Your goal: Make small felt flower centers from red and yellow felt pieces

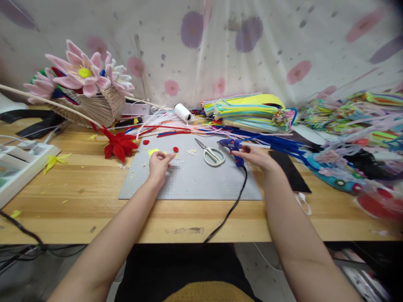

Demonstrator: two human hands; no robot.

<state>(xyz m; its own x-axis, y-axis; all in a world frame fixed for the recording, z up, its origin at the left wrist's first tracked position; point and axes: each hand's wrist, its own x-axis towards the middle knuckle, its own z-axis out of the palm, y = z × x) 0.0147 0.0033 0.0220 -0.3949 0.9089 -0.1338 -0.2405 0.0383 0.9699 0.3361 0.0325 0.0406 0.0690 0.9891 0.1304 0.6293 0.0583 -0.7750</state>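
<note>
My left hand (160, 165) is over the left part of the grey cutting mat (195, 184), its thumb and fingertips pinched together; thin white pieces show beside the fingers. My right hand (252, 156) is at the mat's right edge, fingers round a blue glue gun (231, 147) whose nozzle points left. Between the hands lie scissors (214, 157) with pale green handles and a small pile of white bits (191, 152). Two red pieces, one a red disc (175, 149), and a yellow piece (153, 152) lie near my left hand.
A red flower (119, 144) lies left of the mat, below a basket (91, 107) with pink flowers. Pipe cleaner bundles (252, 113) and a white spool (183, 112) stand behind. A black phone (290, 172) is right; a power strip (22, 167) is left. The black cord (234, 205) crosses the mat.
</note>
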